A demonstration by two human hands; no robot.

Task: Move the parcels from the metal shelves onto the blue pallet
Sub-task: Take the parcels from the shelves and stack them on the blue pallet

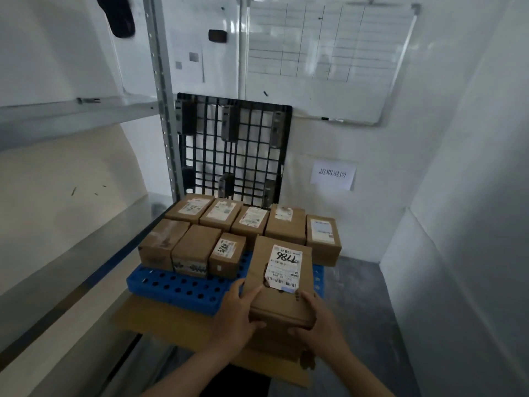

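Head view shows the labelled parcel [282, 285] gripped at its near end between left hand [237, 313] and right hand [319, 319], fingers [253, 322] curled under its edge, above the near right of the blue pallet [177, 285]

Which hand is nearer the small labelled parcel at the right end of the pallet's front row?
Left. The left hand grips the left side of the held parcel, in front of the small parcel; the right hand grips its right side, farther away.

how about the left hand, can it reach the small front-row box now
Probably not yet: the left hand grips the 786 parcel with the right hand. Nothing stands between it and the small front-row box, though.
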